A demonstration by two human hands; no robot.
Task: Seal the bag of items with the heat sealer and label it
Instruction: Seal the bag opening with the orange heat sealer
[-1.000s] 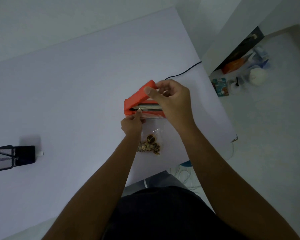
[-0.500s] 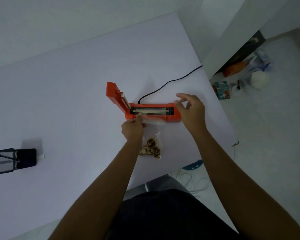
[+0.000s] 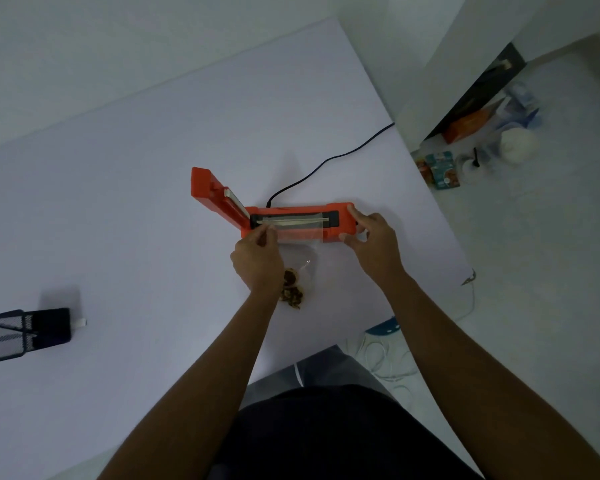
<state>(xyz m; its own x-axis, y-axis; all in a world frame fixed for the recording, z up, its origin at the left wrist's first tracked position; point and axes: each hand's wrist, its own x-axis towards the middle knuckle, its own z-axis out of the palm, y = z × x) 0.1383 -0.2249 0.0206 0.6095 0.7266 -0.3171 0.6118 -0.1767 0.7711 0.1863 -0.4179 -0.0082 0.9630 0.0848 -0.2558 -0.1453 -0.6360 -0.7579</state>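
An orange heat sealer (image 3: 340, 216) lies on the white table (image 3: 136, 202), its lid (image 3: 208, 192) raised at the left end. A clear plastic bag (image 3: 300, 237) with small brown items (image 3: 291, 289) in its bottom lies with its mouth across the sealing strip. My left hand (image 3: 257, 258) pinches the bag's left top corner at the sealer. My right hand (image 3: 374, 240) grips the sealer's right end, thumb on the front and fingers on top.
A black power cord (image 3: 326, 161) runs from the sealer to the table's right edge. A black mesh pen holder (image 3: 21, 334) with a blue pen sits at the far left. Boxes, bottles and a cable lie on the floor to the right.
The sealer's lid has swung up and open to the left. My right hand let go of the lid and moved to the sealer's right end. My left hand kept hold of the bag.
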